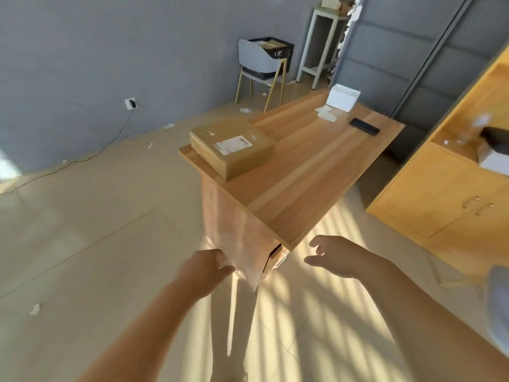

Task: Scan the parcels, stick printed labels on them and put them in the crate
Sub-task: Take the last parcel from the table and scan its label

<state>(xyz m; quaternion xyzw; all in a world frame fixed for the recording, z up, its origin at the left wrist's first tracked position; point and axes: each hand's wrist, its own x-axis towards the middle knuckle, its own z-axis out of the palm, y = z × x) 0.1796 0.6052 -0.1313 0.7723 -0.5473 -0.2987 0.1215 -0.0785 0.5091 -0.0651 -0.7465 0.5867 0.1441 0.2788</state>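
hands: left hand (205, 267), right hand (338, 256) empty, fingers loose | parcel (256, 150): ahead of both, well apart, on desk (316, 172), label (232, 144) on top | crate (278, 52): far beyond, on chair (259, 62) | left, judging: lift parcel, crate it

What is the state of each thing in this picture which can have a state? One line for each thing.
parcel: closed, taped, label on top, flat on the desk corner.
left hand: fingers relaxed, holds nothing.
right hand: fingers relaxed, holds nothing.
phone: flat on the desk, dark.
crate: on the chair, cardboard showing inside.
cabinet doors: shut.
wall socket: plug in.
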